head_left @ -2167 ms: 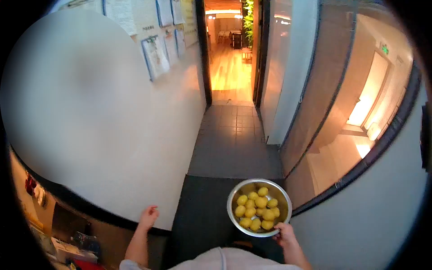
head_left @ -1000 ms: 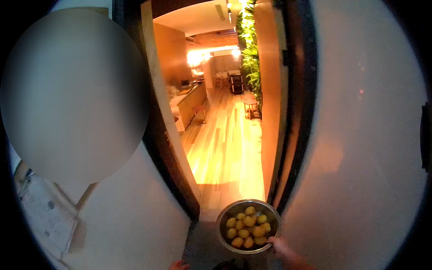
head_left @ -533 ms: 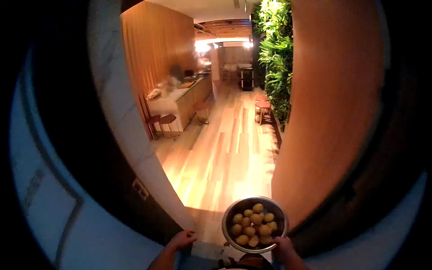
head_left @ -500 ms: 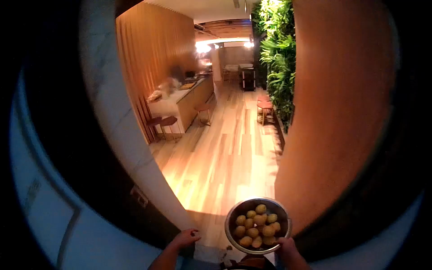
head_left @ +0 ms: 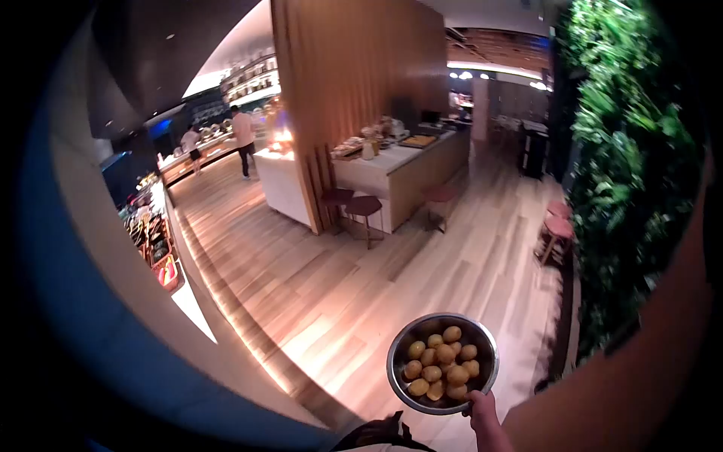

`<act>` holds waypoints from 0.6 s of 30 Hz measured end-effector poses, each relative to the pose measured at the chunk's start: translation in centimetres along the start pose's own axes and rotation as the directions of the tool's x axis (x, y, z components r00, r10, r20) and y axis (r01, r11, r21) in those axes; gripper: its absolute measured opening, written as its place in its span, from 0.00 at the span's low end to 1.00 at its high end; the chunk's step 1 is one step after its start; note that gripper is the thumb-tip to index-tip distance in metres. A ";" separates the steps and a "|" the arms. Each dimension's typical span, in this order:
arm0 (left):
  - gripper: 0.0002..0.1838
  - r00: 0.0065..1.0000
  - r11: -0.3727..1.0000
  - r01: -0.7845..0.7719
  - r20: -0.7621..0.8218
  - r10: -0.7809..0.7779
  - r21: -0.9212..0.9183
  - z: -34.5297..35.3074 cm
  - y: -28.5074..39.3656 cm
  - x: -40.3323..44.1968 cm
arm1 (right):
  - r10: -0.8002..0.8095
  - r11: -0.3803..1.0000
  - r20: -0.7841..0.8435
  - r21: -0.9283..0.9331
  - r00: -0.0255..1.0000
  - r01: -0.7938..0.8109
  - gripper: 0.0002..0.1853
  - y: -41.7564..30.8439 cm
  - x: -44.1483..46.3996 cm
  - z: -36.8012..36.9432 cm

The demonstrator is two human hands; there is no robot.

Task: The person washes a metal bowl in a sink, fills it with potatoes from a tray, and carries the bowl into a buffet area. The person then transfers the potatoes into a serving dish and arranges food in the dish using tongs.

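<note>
My right hand point(head_left: 483, 411) grips the near right rim of a round metal bowl point(head_left: 482, 337), thumb over the edge. In the bowl lie several small yellow-brown round items, which look like potatoes point(head_left: 444, 353). The bowl is held out level in front of me, above the wooden floor point(head_left: 339, 324). My left hand is outside the view.
A counter point(head_left: 422, 169) with dishes and trays stands ahead beside a slatted wood wall point(head_left: 361, 83), with stools point(head_left: 364, 207) around it. A plant wall point(head_left: 625, 173) runs along the right. Two people point(head_left: 242, 135) stand far left. A food counter point(head_left: 154, 245) lines the left.
My view has turned left and moved forward past the doorway, bringing the left food area and people into sight. My left hand has left the view. The bowl stays in my right hand.
</note>
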State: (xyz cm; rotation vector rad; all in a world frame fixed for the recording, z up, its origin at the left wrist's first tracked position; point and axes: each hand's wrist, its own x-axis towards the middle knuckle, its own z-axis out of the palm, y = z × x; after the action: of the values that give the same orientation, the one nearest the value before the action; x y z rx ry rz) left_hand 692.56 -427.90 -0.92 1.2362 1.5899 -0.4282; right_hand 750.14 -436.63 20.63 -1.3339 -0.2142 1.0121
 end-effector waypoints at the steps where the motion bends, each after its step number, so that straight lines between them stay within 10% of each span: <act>1: 0.27 1.000 0.999 0.018 -0.005 -0.018 -0.027 -0.8 1.7 1.5 | -0.003 1.000 0.028 -0.018 1.000 0.004 0.19 -0.6 3.9 1.5; 8: 0.25 0.979 0.979 -0.194 -0.053 0.197 0.053 -8.4 24.8 18.4 | 0.152 0.988 -0.106 -0.011 0.983 -0.154 0.22 -3.0 28.1 8.9; 13: 0.23 0.761 0.779 -0.523 -0.222 0.610 0.347 -25.0 52.7 25.3 | 0.205 0.976 -0.067 -0.062 0.977 -0.209 0.20 -7.1 40.5 14.3; 18: 0.24 0.675 0.764 -0.605 -0.365 0.641 0.225 -39.0 70.0 30.7 | 0.206 0.973 -0.027 -0.096 0.978 -0.208 0.21 -10.0 55.8 22.0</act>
State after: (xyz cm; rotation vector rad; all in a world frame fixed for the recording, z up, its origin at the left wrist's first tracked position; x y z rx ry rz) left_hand 735.54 -354.29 8.92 1.9426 1.3698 0.2454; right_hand 772.92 -380.77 13.04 -1.4759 -0.1145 1.1775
